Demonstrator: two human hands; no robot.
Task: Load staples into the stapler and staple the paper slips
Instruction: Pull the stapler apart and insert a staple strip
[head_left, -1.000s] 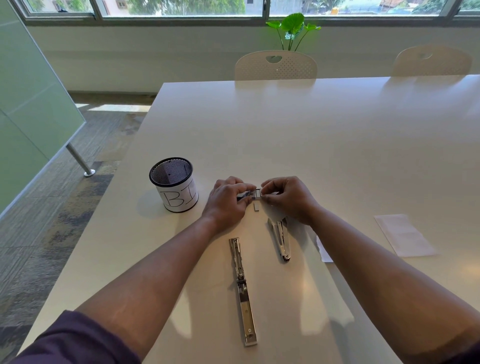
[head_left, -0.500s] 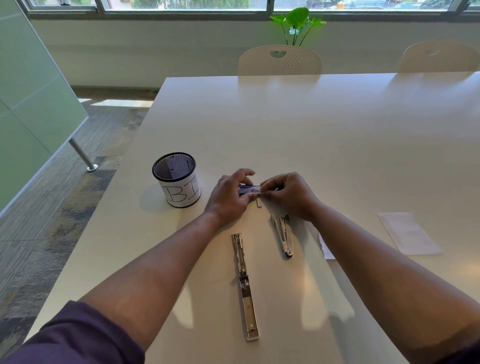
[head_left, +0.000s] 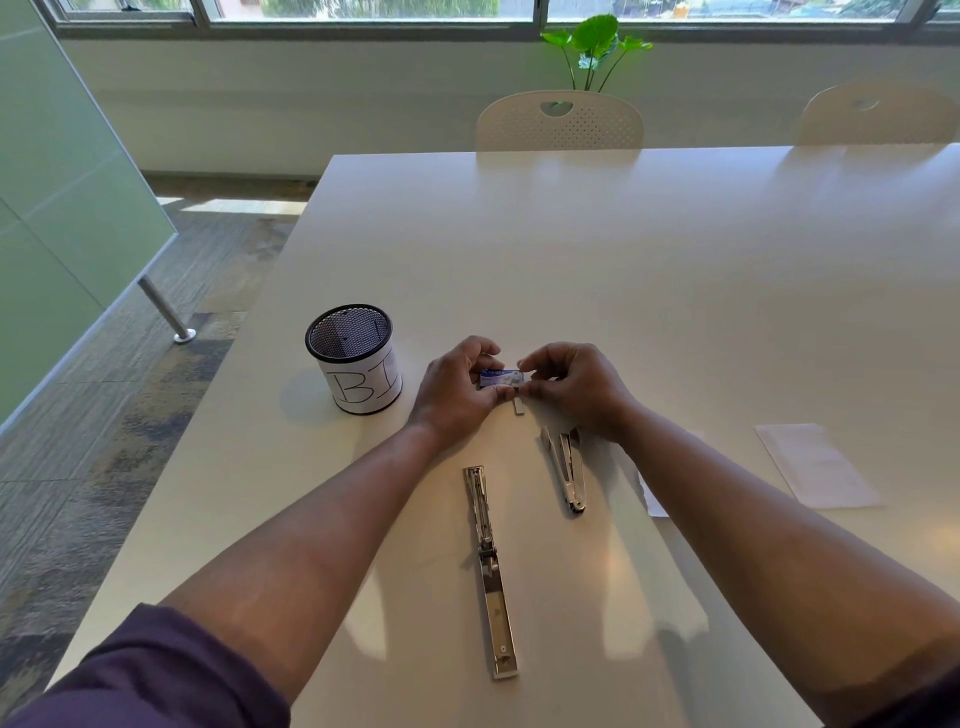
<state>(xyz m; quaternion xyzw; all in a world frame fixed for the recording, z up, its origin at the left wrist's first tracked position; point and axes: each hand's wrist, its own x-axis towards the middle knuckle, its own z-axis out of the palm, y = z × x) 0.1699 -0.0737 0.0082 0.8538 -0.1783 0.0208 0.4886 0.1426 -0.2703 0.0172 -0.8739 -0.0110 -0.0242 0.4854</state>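
You have two metal staplers (head_left: 491, 571) (head_left: 567, 470) on the tabletop (head_left: 623, 260), and both hands, left (head_left: 457, 392) and right (head_left: 576, 387), pinch one small staple box (head_left: 501, 378).

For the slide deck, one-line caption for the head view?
Both hands, left hand and right hand, hold a small staple box above an opened stapler on a white table.
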